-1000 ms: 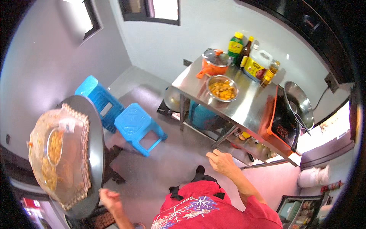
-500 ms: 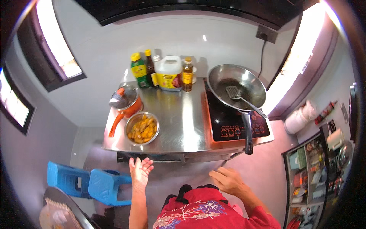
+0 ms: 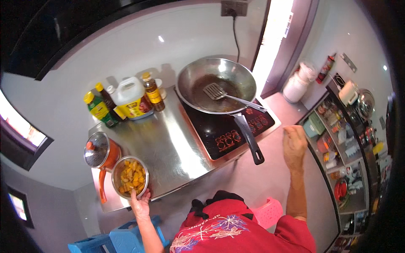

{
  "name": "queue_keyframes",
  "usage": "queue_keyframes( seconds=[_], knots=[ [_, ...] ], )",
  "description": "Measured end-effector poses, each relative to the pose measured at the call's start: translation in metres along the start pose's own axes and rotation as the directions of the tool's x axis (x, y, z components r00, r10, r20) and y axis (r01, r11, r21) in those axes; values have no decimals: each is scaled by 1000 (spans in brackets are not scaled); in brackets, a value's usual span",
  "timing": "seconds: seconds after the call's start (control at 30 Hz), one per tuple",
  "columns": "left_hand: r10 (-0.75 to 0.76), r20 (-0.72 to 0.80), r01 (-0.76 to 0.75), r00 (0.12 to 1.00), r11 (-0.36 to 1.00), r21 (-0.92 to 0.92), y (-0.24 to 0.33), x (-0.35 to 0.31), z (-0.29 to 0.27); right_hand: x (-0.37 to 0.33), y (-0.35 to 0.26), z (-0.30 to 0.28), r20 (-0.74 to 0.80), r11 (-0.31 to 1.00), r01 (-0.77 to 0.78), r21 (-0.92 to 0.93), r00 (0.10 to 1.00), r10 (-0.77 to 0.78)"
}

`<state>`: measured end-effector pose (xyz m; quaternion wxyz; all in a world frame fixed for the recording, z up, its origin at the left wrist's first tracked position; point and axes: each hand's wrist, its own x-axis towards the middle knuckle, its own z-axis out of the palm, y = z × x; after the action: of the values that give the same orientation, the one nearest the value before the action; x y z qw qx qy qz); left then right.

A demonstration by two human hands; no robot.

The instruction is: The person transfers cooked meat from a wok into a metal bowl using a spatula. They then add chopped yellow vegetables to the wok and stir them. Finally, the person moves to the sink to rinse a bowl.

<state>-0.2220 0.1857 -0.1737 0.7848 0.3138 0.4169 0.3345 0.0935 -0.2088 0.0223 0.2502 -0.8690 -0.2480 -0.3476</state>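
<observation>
A metal bowl (image 3: pixel 147 172) of yellow-orange chunks of food (image 3: pixel 132 176) sits at the counter's left front. My left hand (image 3: pixel 140 205) grips its near rim, thumb on top and fingers around the outer side. My right hand (image 3: pixel 295 147) is raised off the counter's right edge with its fingers curled together and nothing visible in them. The nearest thing to it is the black handle (image 3: pixel 249 139) of the large wok (image 3: pixel 192 90) on the induction cooktop (image 3: pixel 211 139). A slotted spatula (image 3: pixel 216 91) rests inside the wok, its handle over the rim.
Beside the bowl stands an orange saucepan (image 3: pixel 110 155) with a glass lid. Along the wall are a green bottle (image 3: pixel 101 110), a white jug (image 3: pixel 131 99) and an oil bottle (image 3: pixel 152 92). Blue stools (image 3: pixel 130 238) and a pink stool (image 3: pixel 270 213) are below; shelves (image 3: pixel 337 147) stand at right.
My left hand has reached forward and taken hold of the bowl's rim. My right hand has swung out to the right and up. The whole view has turned to the right.
</observation>
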Motion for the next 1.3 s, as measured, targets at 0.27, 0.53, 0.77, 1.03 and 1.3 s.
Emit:
queue_keyframes(
  seconds=[0.27,0.53,0.77,1.03,1.3],
  knots=[
    [-48,-70,37,996,988,-151,6,2,16,-54,62,79,230,989,-8,-150,972,43],
    [-103,-153,50,983,948,-316,-17,-27,37,-27,105,111,368,993,117,5,923,-111],
    [-12,-191,-61,982,926,-373,-44,-69,74,-5,128,113,437,967,221,128,862,-255],
    [76,-410,-134,909,984,-115,-44,-124,152,11,130,113,361,909,298,291,846,-393],
    [166,-74,-180,983,936,-302,-38,-127,163,4,123,114,418,863,435,256,755,-505]
  ],
)
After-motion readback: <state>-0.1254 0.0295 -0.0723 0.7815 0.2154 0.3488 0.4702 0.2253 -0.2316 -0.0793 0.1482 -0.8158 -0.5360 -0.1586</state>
